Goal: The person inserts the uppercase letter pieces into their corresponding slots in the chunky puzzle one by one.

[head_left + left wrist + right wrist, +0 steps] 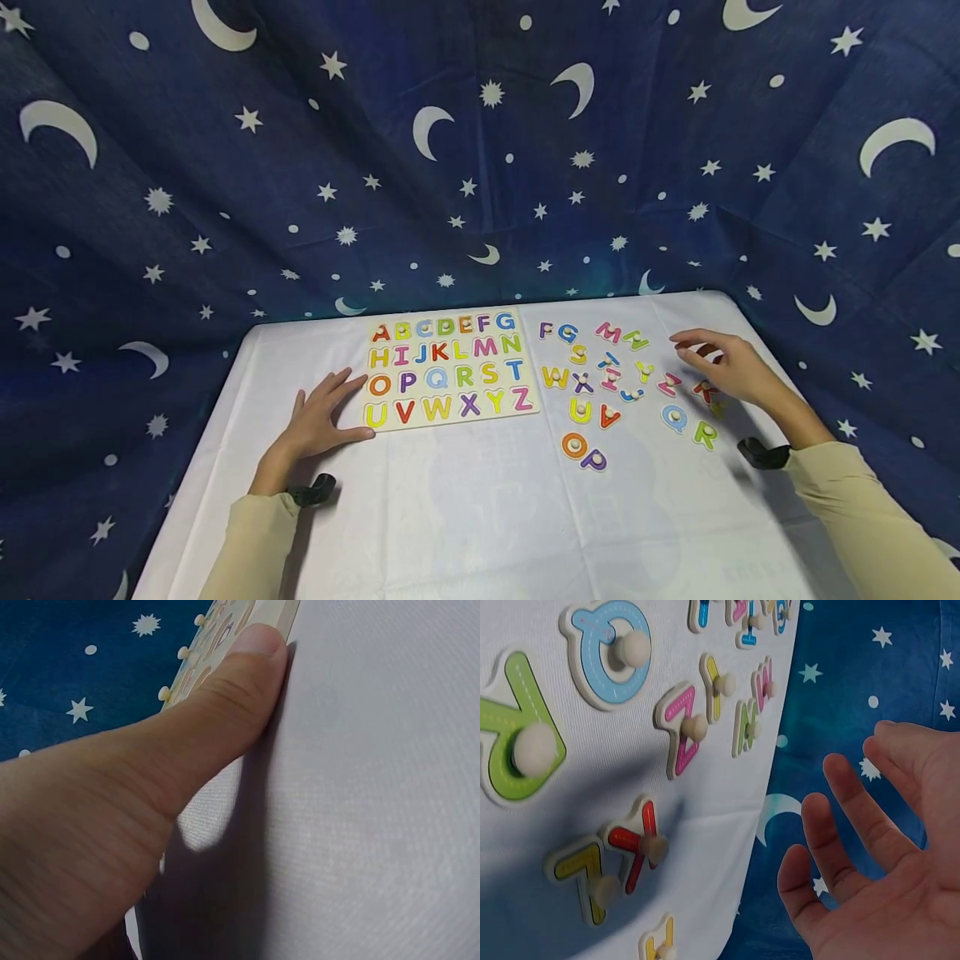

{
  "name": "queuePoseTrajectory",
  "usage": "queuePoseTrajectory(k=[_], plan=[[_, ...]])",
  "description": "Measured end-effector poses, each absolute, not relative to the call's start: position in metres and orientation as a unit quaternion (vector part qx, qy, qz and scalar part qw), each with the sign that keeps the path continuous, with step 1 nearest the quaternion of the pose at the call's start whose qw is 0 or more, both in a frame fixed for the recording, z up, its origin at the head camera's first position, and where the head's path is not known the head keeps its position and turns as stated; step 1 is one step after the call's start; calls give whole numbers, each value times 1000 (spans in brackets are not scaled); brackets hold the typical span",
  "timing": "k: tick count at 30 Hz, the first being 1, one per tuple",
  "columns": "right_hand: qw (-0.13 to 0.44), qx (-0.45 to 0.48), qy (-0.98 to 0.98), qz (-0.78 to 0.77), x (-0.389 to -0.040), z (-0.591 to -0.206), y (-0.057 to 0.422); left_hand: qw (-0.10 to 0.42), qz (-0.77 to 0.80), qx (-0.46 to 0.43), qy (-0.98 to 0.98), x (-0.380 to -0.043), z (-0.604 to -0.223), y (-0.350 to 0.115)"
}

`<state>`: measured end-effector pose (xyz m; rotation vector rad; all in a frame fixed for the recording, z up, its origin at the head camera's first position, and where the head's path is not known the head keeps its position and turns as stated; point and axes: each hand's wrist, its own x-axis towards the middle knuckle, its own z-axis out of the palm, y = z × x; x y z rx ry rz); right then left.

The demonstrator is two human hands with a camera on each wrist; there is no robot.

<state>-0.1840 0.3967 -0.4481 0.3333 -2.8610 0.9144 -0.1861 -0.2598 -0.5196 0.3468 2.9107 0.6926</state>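
A wooden alphabet board (528,385) lies flat on the table, with knobbed letter pieces seated at A to E in its top row. My left hand (315,421) rests at the board's left edge, fingers spread; its thumb (251,667) touches the lower left corner. Over the right side of the loose letters hovers my right hand (738,367), fingers loosely bent and holding nothing. Below it lie a red K (706,392) and a yellow L (585,874), partly hidden in the head view. A pink Z (668,383) and green N (636,340) lie to its left.
Between board and right hand several knobbed letters are scattered, among them an orange O (574,446), purple P (594,460), light blue Q (674,418) and green R (705,434). A white cloth covers the table (480,525). Behind hangs a blue star-and-moon curtain (480,233).
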Motion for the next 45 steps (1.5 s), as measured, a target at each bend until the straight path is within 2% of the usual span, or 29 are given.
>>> queuePoseTrajectory(k=[12,28,35,45], plan=[[21,116,-941,319,-203,-457,360,61,231,114,964,-186,-520,-260],[0,117,-925,361,-274,-480,264,60,239,114,962,-183,-518,-261],[-23,69,-937,342,-295,-495,235,56,239,113,963,-183,-518,-260],[-3,20,-952,306,-303,-510,221,57,240,111,963,-182,-516,-259]])
